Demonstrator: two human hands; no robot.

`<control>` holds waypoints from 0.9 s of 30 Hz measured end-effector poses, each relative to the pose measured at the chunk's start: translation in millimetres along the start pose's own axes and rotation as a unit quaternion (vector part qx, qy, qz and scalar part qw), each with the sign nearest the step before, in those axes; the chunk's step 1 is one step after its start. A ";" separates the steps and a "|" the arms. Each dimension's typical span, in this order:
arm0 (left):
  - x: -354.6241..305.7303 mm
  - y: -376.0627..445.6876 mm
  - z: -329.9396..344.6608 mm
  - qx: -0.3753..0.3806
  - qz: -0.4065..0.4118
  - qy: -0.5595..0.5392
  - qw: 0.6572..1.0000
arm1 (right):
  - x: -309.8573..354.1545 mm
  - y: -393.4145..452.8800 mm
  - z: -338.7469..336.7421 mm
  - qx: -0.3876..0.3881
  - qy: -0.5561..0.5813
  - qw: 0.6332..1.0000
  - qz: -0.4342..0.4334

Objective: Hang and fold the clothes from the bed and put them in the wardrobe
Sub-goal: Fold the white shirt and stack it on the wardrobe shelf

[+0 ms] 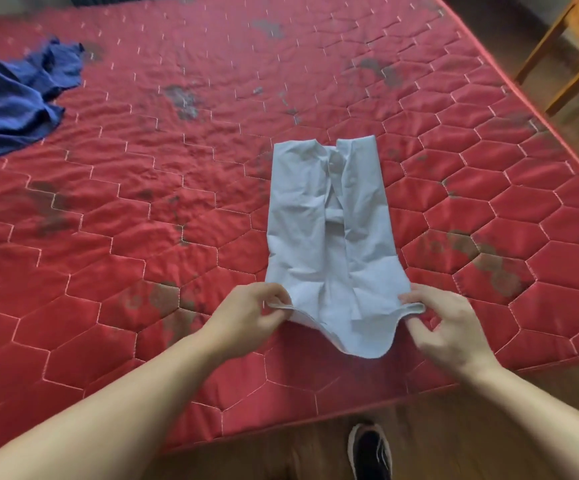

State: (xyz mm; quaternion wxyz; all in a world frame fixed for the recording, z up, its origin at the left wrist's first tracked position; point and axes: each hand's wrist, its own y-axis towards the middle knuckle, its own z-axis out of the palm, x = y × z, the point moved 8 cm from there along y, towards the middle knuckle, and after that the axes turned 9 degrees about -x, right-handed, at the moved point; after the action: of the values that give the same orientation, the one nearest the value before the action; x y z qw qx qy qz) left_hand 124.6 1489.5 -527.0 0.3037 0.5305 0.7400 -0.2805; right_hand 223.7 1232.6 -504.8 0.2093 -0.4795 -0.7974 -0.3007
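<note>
Risk first. We have the pale blue shirt [329, 237] by its near hem only, one corner per hand. If we lift and carry that hem toward the collar end, the two side panels already folded inward could slide apart, because nothing pins them along the middle; the fabric looks thin and smooth, so we judge it slips easily. A second risk: the curved tail between our hands droops toward us and lies close to the mattress [163, 188] edge, so an uneven pull from one hand would skew the fold and leave the packet crooked. A third: the mattress cover shows dark worn patches, and dragging the shirt rather than lifting it may pick up dirt, though we cannot tell if the patches are loose.

Grip. Left hand [246, 315] pinches the left hem corner between thumb and curled fingers. Right hand [443, 327] pinches the right hem corner between thumb and forefinger, the remaining fingers spread loosely over the mattress.

Appearance. The shirt lies lengthwise on the near right part of the red quilted mattress, collar end away from us, folded into a narrow strip with a gap down the centre where the panels meet. It is lightly creased. A dark blue garment [17, 98] lies crumpled at the far left, well apart, not yet folded.
</note>
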 end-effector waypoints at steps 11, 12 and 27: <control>-1.5 101.7 -63.7 -0.201 -0.137 -0.131 0.961 | -48.3 139.4 5.2 -0.080 0.209 0.941 0.254; 3.4 112.9 -63.8 -0.209 -0.147 -0.142 0.956 | -55.8 151.7 11.5 -0.078 0.213 0.938 0.264; 65.2 304.1 -3.4 -0.020 -0.329 -0.510 0.795 | -85.0 324.4 138.6 0.276 0.469 0.784 0.299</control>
State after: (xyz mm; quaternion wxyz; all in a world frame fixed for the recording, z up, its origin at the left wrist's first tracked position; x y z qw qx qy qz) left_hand 398.2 1617.2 -601.7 0.5370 0.0296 0.6132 -0.5785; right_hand 544.8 1389.2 -568.6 0.7600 -0.4154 -0.4672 -0.1779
